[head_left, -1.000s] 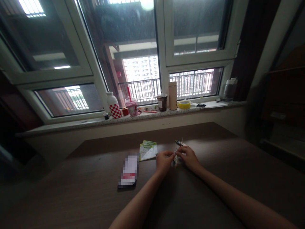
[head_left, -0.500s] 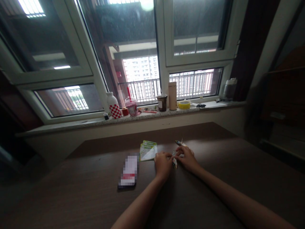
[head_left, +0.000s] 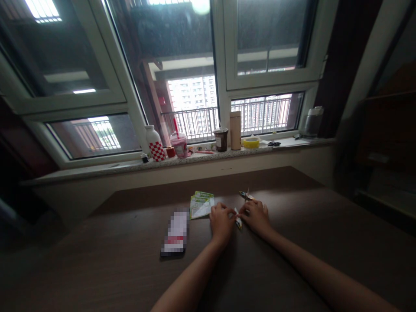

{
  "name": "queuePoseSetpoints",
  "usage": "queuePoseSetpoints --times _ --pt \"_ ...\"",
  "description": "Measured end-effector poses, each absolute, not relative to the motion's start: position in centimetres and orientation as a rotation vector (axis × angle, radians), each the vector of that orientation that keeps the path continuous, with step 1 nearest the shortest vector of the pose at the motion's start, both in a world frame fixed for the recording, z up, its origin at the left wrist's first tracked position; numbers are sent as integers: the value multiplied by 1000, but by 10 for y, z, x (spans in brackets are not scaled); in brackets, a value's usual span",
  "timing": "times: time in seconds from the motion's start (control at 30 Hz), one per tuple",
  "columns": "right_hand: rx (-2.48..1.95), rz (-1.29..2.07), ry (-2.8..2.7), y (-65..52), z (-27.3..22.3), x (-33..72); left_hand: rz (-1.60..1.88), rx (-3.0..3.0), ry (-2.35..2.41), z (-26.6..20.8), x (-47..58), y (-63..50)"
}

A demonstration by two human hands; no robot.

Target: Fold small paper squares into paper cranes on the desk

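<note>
Low over the brown table, my left hand [head_left: 222, 225] and my right hand [head_left: 258, 221] meet at a small folded piece of patterned paper [head_left: 238, 223]. Fingertips of both hands pinch it near its upper end, and its pointed lower end sticks out toward me. Part of it is hidden by the fingers. Just beyond my right hand lies another small folded paper piece [head_left: 246, 196] with pointed ends and dark, yellow and white markings. Beside my left hand are green-and-white packets [head_left: 202, 206], overlapping one another.
A phone [head_left: 175, 234] with a blurred-out screen lies on the table [head_left: 123, 260] left of my hands. Along the windowsill stand a checkered bottle [head_left: 156, 145], a cup with a red straw [head_left: 179, 145], a dark drink cup [head_left: 221, 139], a tan flask [head_left: 235, 131] and yellow tape [head_left: 251, 143].
My right hand has shifted slightly, its fingers closing in nearer to my left fingertips at the paper. The phone and packets have stayed in place.
</note>
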State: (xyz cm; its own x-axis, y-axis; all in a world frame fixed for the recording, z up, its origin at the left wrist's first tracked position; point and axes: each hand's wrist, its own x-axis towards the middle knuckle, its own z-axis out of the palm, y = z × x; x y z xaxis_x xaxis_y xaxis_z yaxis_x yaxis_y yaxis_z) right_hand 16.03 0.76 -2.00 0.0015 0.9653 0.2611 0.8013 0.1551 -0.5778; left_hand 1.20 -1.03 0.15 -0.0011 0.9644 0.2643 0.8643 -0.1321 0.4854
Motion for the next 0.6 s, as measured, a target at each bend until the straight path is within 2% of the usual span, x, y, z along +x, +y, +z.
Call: queuePoseSetpoints --times 0.6 --pt "-1698 320 -1800 9 -22 162 611 2351 1927 7 1 -14"
